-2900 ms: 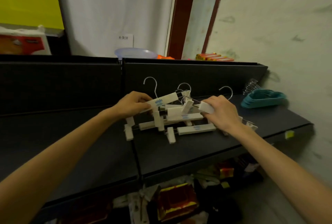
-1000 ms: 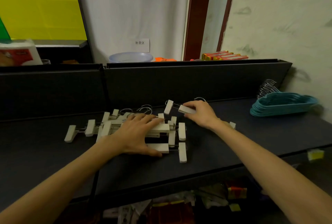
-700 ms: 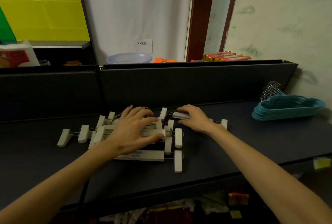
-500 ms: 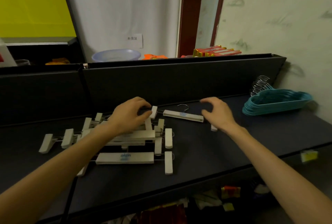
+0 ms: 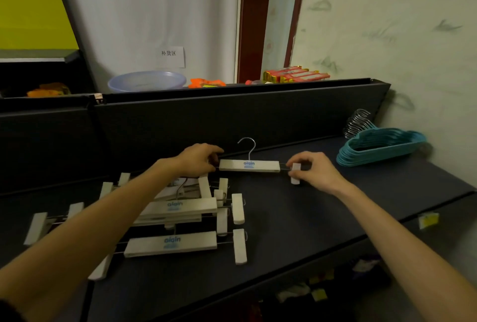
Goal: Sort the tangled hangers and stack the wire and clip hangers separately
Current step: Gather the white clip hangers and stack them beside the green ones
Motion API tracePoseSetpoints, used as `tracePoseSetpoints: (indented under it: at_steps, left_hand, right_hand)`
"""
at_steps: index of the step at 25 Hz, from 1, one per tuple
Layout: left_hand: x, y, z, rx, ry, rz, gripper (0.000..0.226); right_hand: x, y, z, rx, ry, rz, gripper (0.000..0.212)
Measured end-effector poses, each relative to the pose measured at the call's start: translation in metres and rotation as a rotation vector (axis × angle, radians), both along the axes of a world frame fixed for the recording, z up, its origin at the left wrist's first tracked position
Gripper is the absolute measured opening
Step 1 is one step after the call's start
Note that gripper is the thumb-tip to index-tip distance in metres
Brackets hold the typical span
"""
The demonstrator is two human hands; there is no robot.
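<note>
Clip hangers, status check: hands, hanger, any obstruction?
Left hand and right hand grip held clip hanger by its ends. Clip hanger pile nearby, apart. Teal hanger stack far right.

The clip hanger (image 5: 249, 166) between my hands is pale cream wood with blue lettering and a silver wire hook. The pile of clip hangers (image 5: 178, 214) nearer me on the left has the same cream bars, blue print and cream clips. The shelf (image 5: 296, 221) under them is dark charcoal, almost black. Far right, the stack of hangers (image 5: 379, 147) is teal with shiny grey hooks. Beyond the back panel sit a pale lilac-blue basin (image 5: 147, 81), an orange packet (image 5: 206, 82) and red-and-gold boxes (image 5: 295, 75). The panel (image 5: 33, 4) far left is bright yellow-green.
</note>
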State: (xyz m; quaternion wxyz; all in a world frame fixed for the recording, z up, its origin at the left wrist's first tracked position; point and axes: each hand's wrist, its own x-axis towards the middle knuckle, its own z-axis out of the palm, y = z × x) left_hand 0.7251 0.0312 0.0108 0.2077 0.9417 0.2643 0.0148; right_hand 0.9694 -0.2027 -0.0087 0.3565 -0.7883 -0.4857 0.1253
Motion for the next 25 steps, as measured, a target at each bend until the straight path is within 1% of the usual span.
tracePoseSetpoints:
  at_steps: [2,4,8,13,15,18,19,23,25]
  left_hand:
    - [-0.002,0.007,0.001,0.045,-0.04,-0.029,0.055]
    - [-0.006,0.01,0.001,0.082,-0.076,-0.042,0.048]
    - [-0.009,0.021,-0.003,0.153,-0.196,0.044,0.043]
    - [0.006,0.022,-0.009,0.164,-0.17,0.07,0.04]
    - [0.016,0.023,-0.006,0.184,-0.14,0.08,0.038]
    - [0.035,0.018,-0.003,0.147,-0.099,0.098,0.036]
    - [0.042,0.016,-0.002,0.136,-0.088,0.102,0.036]
    - [0.057,0.006,-0.008,0.156,-0.087,0.151,0.037]
    - [0.057,0.003,-0.012,0.171,-0.086,0.19,0.038]
  right_hand:
    - [0.002,0.011,-0.002,0.075,-0.063,-0.014,0.035]
    - [0.006,0.028,-0.001,0.08,-0.08,0.027,0.046]
    - [0.026,0.061,-0.001,0.005,-0.126,0.138,0.041]
    - [0.069,0.077,-0.001,-0.123,-0.105,0.268,0.04]
    - [0.083,0.078,-0.006,-0.154,-0.132,0.274,0.039]
    - [0.094,0.078,-0.014,-0.086,-0.355,0.177,0.041]
    - [0.098,0.077,-0.017,-0.047,-0.374,0.142,0.042]
    - [0.105,0.077,-0.028,0.046,-0.223,0.068,0.046]
    - [0.106,0.077,-0.031,0.057,-0.193,0.067,0.046]
